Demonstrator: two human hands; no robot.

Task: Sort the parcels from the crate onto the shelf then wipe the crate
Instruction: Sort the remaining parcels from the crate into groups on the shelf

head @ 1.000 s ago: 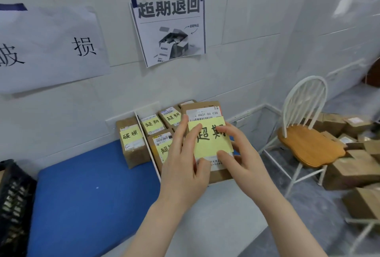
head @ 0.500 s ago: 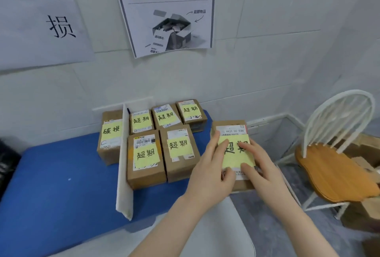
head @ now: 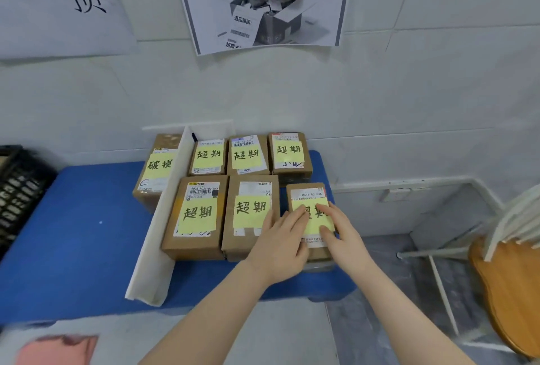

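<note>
Both hands lie on top of the parcel point(head: 310, 218), fingers straight and flat rather than curled round it: the left hand point(head: 280, 243) presses its near-left part, fingertips on the yellow note point(head: 317, 220), and the right hand point(head: 340, 231) presses the right side of the same note. Neither grips an edge; they press or steady only. The parcel sits at the front right of the blue shelf point(head: 87, 247), close to its right end, touching or just beside the middle front box point(head: 249, 218), in the section right of the white divider point(head: 159, 230) with four other boxes marked alike. One box point(head: 155, 171) with a different note stands left of the divider. By its small size and plain cardboard it is probably light and stiff, with flat faces that hold shape under a flat palm; the paper note and printed label look smoother than the board and could slide or peel under a pushing finger. A better hold for any shift would be the bare side walls, thumb on one and fingers on the other, since the top gives only friction. The dark crate point(head: 17, 189) stands at the far left edge.
</note>
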